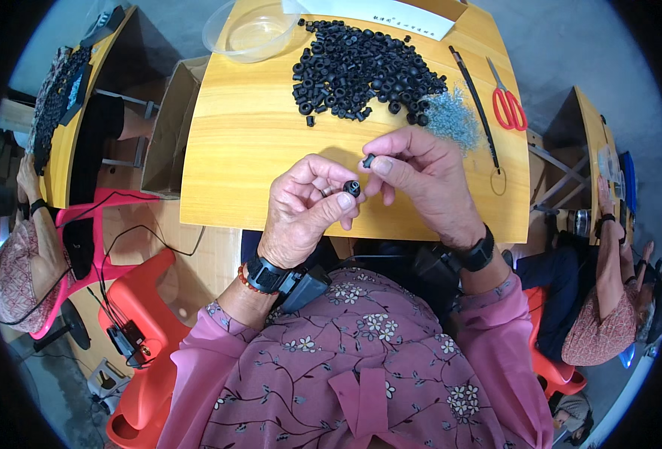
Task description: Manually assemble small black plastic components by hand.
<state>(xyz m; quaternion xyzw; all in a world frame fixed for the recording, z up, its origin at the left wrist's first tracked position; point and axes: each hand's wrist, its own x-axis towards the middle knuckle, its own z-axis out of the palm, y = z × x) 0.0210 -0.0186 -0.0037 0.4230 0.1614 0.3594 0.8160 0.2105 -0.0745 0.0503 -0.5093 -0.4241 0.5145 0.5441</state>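
Above the near part of the yellow wooden table (241,150), my left hand (301,206) pinches a small black round fitting (352,188) between thumb and fingers, with a pale ring showing in its end. Close by on the right, my right hand (424,176) holds a small black piece (368,161) between thumb and forefinger. The two pieces are apart. A large heap of black rubber-like rings and caps (361,67) lies on the table beyond both hands. Beside it sits a tangle of pale blue thin pieces (453,118), too fine to make out.
A clear plastic bowl (252,34) and a white box (391,15) stand at the far edge. Right of the heap lie a black rod (477,108) and red-handled scissors (507,105). A cardboard box (172,127) adjoins the table's left side. Other people sit at tables left and right.
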